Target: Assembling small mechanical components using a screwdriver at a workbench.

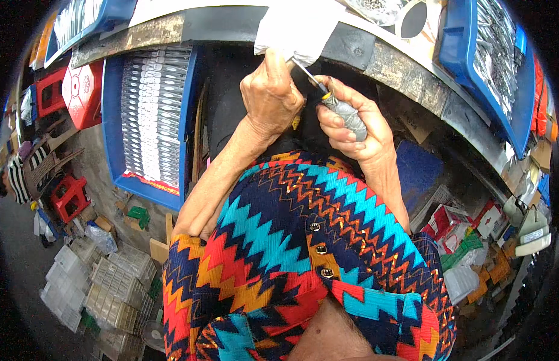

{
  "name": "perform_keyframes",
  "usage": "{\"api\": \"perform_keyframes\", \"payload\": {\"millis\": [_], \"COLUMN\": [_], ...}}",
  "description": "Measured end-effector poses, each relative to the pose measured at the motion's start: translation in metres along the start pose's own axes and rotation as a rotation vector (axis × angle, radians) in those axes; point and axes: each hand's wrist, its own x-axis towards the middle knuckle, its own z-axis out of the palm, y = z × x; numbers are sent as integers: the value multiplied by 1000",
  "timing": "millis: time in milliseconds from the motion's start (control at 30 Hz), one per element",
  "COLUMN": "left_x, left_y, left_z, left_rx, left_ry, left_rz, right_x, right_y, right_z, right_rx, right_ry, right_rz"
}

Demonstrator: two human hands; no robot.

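Note:
My right hand (pixel 359 117) is wrapped round a screwdriver-like tool with a grey wrapped handle (pixel 347 114) and a yellow collar. Its thin metal shaft (pixel 306 72) points up and left toward my left hand (pixel 271 95). The fingers of that hand are curled closed near the shaft's tip. What they pinch is hidden behind the knuckles. Just beyond both hands, a white cloth or sheet of paper (pixel 297 30) hangs over the worn edge of the workbench (pixel 405 69).
To the left stands a blue tray (pixel 188 114) of shiny metal pieces in rows. More blue trays of metal pieces sit at the far left (pixel 102 24) and far right (pixel 457 45). Red stools (pixel 70 195) and stacked clear plastic baskets (pixel 120 280) are on the floor at left.

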Motion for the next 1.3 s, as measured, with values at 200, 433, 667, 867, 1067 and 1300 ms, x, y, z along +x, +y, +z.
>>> {"api": "perform_keyframes", "payload": {"millis": [200,433,667,867,1067,1300], "left_x": [-4,-4,-1,-2,2,-10], "left_y": [-5,-3,-2,-3,-3,-15], "left_z": [4,6,1,2,2,5], "left_rx": [4,-1,-27,-24,-20,-5], "left_ry": [-15,-7,-26,-18,-28,-3], "left_rz": [-54,-45,-61,-36,-51,-67], "right_x": [-3,4,0,-1,-3,4], "right_y": [1,15,18,14,3,3], "right_z": [12,8,17,29,28,28], "right_rx": [-440,-1898,-1604,-1072,-813,-1054], "right_ry": [151,336,437,456,363,337], "right_rz": [-247,-1327,-927,-629,-452,-476]}}
